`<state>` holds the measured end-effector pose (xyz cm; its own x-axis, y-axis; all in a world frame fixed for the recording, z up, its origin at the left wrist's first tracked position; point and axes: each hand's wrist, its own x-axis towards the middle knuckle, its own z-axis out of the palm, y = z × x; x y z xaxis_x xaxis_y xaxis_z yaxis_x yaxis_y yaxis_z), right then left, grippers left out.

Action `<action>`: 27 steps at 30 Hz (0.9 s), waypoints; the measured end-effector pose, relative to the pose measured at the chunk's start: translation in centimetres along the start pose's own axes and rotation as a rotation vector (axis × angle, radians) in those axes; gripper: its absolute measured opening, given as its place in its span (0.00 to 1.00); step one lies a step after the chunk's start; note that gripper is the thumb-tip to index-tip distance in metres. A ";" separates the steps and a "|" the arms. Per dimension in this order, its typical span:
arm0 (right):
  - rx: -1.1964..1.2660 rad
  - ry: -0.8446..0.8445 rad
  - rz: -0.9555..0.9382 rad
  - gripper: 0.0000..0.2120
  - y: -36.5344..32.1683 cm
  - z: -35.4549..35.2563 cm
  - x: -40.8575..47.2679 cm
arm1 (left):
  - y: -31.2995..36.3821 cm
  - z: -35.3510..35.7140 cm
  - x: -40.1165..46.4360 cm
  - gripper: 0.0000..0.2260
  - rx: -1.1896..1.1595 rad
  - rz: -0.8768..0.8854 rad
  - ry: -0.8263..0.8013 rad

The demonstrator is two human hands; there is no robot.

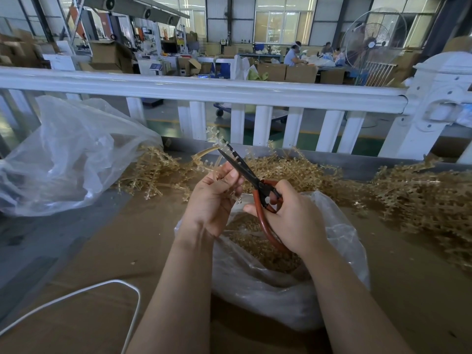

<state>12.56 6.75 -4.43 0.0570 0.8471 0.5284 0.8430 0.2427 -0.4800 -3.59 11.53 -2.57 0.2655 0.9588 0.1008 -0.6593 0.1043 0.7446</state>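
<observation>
My left hand [213,200] pinches a translucent tan plastic sprue [214,143] that carries small cross-shaped parts and sticks up and away from me. My right hand [291,221] grips red-handled scissors [255,181]; their dark blades lie along the sprue, tips near its top. Both hands hover above an open clear plastic bag [275,290] that holds a heap of small tan cut pieces.
Piles of tan sprues [419,200] lie along the back of the brown table [89,256] and at the right. A large crumpled clear bag [63,159] sits at the left. A white cable [84,290] loops near the front left. A white railing [204,89] borders the far side.
</observation>
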 end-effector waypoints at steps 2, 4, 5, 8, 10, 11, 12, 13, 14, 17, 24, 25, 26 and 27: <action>-0.001 0.005 -0.003 0.33 -0.1 0.0 0.0 | 0.0 0.0 0.0 0.06 -0.009 -0.002 0.001; 0.007 0.009 -0.009 0.33 0.0 0.0 0.0 | 0.0 0.0 -0.1 0.06 -0.019 -0.007 0.008; 0.012 0.011 -0.014 0.32 0.0 0.0 0.0 | 0.0 0.0 -0.1 0.06 -0.021 -0.010 0.011; 0.022 0.011 -0.012 0.32 0.0 0.0 -0.1 | 0.0 0.0 0.0 0.06 -0.033 -0.016 0.011; 0.032 0.008 -0.005 0.31 0.0 0.1 -0.1 | 0.0 0.0 0.0 0.06 -0.040 -0.018 0.016; 0.041 0.004 0.000 0.30 0.1 0.2 -0.1 | 0.0 0.0 0.0 0.07 -0.041 -0.018 0.019; 0.053 0.000 0.006 0.29 0.1 0.3 -0.1 | 0.0 -0.1 0.0 0.07 -0.041 -0.018 0.019; 0.068 -0.003 0.011 0.27 0.1 0.3 -0.1 | 0.0 0.0 0.1 0.07 -0.041 -0.021 0.018; 0.085 -0.008 0.016 0.25 0.2 0.3 -0.1 | 0.0 0.0 0.1 0.07 -0.047 -0.026 0.017; 0.139 -0.042 0.079 0.24 0.2 0.4 -0.1 | 0.1 0.1 0.2 0.07 -0.102 -0.045 0.031; 0.459 0.001 0.268 0.22 -0.6 0.4 0.7 | -0.2 0.4 -0.2 0.08 0.100 -0.188 0.067; 0.506 0.024 0.276 0.17 -0.8 0.4 0.8 | -0.3 0.6 -0.3 0.08 0.133 -0.221 0.059; 0.544 0.039 0.284 0.14 -0.9 0.5 0.9 | -0.5 0.8 -0.3 0.08 0.155 -0.252 0.056; 0.565 0.046 0.290 0.13 -0.9 0.5 1.0 | -0.6 1.0 -0.4 0.09 0.172 -0.278 0.053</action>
<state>11.63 7.60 -3.86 0.2740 0.8975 0.3455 0.3780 0.2298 -0.8968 -2.61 10.86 -2.43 0.3787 0.9128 -0.1530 -0.4369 0.3221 0.8398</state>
